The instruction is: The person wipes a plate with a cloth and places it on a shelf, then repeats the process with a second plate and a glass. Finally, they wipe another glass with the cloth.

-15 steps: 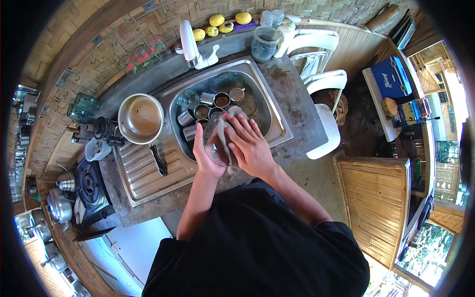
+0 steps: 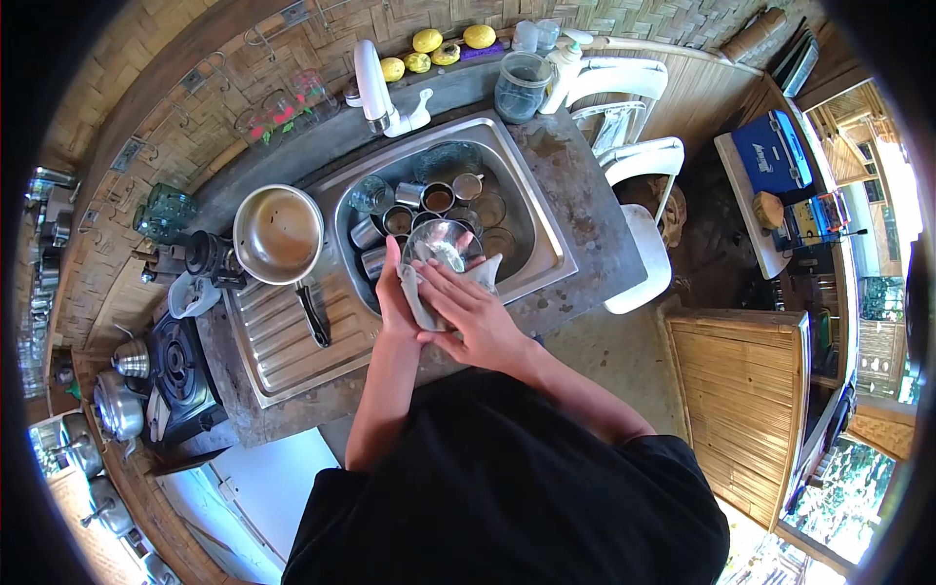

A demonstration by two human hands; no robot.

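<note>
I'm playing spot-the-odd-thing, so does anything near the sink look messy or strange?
Two little things: the pan on the drainboard has brown marks inside, so it looks unwashed. Behind the sink, one yellow fruit has dark patches on its skin. I can't see any spill.

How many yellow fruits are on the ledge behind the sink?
5 yellow fruits: one nearest the faucet; then one in front, one behind; a dark-marked one further right; one at far right. None looks hidden.
</note>
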